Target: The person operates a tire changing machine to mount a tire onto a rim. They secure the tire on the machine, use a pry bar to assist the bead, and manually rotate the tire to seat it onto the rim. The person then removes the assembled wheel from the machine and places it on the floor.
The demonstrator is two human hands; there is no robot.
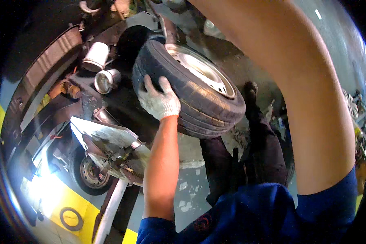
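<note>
A black tire on a pale steel wheel rim (209, 73) is tilted in front of me, with brown scuffs along its tread (199, 114). My left hand (158, 97), in a whitish knit glove, lies against the tread on the near left side. Its fingers are spread over the rubber. What bears the wheel's weight is hidden. My right forearm (272, 44) crosses the upper right and leaves over the top edge, so that hand is out of sight.
Left of the tire are two whitish cylindrical parts (96, 57) and a bent, dirty metal panel (105, 134). Another wheel (91, 173) is at lower left, near a glaring light (44, 189). A dark ring (71, 218) lies on yellow floor. My legs (268, 150) are below the tire.
</note>
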